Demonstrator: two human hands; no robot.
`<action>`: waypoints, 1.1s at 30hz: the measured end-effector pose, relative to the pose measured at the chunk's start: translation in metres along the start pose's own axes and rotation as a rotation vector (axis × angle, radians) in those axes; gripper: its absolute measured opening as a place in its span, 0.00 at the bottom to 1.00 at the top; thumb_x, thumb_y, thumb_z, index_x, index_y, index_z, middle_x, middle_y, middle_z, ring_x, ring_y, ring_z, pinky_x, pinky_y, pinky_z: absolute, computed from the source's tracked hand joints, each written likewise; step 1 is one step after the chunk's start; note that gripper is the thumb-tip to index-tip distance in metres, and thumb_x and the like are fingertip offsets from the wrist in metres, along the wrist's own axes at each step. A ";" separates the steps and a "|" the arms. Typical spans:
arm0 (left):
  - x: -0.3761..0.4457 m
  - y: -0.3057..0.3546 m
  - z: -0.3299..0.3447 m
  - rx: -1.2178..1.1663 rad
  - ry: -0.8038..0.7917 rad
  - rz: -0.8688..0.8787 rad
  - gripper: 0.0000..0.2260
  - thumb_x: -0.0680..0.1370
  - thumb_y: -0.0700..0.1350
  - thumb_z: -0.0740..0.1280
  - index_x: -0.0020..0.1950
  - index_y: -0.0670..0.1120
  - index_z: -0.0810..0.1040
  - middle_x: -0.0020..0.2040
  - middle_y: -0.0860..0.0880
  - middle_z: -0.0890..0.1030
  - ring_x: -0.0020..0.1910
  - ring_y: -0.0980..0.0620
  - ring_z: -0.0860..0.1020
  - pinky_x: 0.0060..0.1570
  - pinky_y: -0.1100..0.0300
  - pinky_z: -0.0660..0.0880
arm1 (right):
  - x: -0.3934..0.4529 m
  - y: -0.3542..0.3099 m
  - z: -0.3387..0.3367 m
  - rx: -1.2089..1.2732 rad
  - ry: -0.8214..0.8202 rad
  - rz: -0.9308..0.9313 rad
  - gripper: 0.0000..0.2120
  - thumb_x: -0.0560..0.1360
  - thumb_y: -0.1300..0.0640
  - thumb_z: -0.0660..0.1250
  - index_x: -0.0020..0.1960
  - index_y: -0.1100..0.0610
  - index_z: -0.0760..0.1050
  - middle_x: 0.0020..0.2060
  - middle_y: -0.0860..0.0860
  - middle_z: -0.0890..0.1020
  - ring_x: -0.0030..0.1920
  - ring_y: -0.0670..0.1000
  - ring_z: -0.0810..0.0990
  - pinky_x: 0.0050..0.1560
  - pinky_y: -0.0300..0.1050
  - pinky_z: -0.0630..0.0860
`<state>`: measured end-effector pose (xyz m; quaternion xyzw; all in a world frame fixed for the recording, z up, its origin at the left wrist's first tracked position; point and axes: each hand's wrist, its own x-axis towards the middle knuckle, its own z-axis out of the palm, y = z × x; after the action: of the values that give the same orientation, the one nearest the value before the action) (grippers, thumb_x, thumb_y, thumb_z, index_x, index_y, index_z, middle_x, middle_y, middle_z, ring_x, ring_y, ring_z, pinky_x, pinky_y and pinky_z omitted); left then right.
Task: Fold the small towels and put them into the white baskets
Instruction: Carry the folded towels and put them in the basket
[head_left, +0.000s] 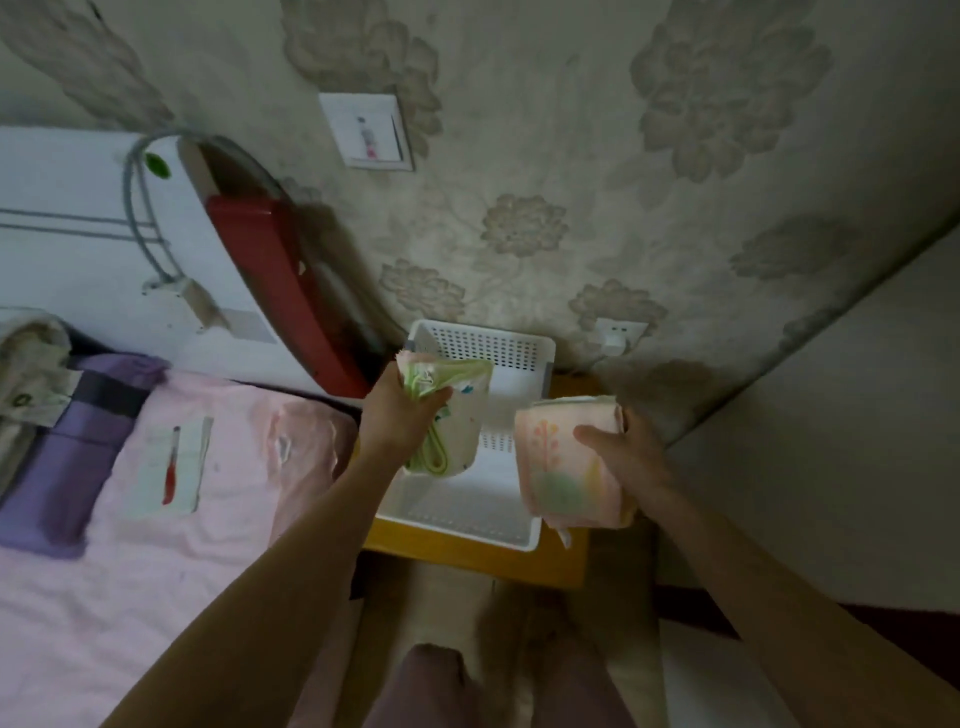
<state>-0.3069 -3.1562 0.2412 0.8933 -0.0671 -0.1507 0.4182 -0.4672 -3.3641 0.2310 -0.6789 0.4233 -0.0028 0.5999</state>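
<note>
Green-edged towel: folded into a bundle, white with a green border, held above the left half of the white basket — not resting on its floor.
Pink towel: a folded stack with a pale tree-like print, held at the basket's right rim and overhanging it.
Left hand: fingers clenched round the upper end of the green-edged towel, the rest of the cloth hanging below the fist.
Right hand: grasping the pink towel from its right side, thumb lying across the printed face, the other fingers hidden behind the stack.
White basket: perforated plastic, rectangular, its visible floor bare; it sits on a small yellow desk against the wall.
Bed: just left of the desk, covered in a pink sheet, with a purple cloth and a flat white packet bearing a red mark lying on it.
Wall: floral paper — a switch plate high up, a socket low beside the basket.
Red panel: leans between a white appliance and the wall.
</note>
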 end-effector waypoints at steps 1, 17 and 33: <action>0.017 0.000 0.011 0.004 -0.006 -0.003 0.24 0.71 0.50 0.74 0.64 0.47 0.74 0.56 0.47 0.81 0.55 0.46 0.79 0.51 0.55 0.76 | 0.015 0.001 0.000 -0.016 -0.014 0.010 0.16 0.74 0.58 0.70 0.60 0.53 0.73 0.51 0.49 0.78 0.47 0.48 0.77 0.37 0.40 0.72; 0.190 -0.053 0.119 -0.122 -0.539 -0.073 0.14 0.70 0.45 0.76 0.53 0.51 0.79 0.45 0.54 0.83 0.43 0.59 0.81 0.41 0.64 0.79 | 0.115 0.017 0.055 0.046 -0.206 0.312 0.09 0.71 0.54 0.73 0.49 0.46 0.77 0.46 0.49 0.84 0.46 0.50 0.84 0.45 0.50 0.81; 0.222 -0.120 0.165 -0.253 -0.616 -0.367 0.18 0.76 0.42 0.70 0.63 0.36 0.75 0.59 0.39 0.79 0.55 0.43 0.79 0.56 0.50 0.76 | 0.120 0.030 0.098 0.038 -0.158 0.356 0.11 0.72 0.54 0.73 0.52 0.48 0.76 0.47 0.48 0.84 0.43 0.46 0.83 0.34 0.38 0.78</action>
<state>-0.1517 -3.2539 0.0017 0.7445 -0.0094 -0.4916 0.4515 -0.3569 -3.3512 0.1185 -0.5800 0.4882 0.1488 0.6349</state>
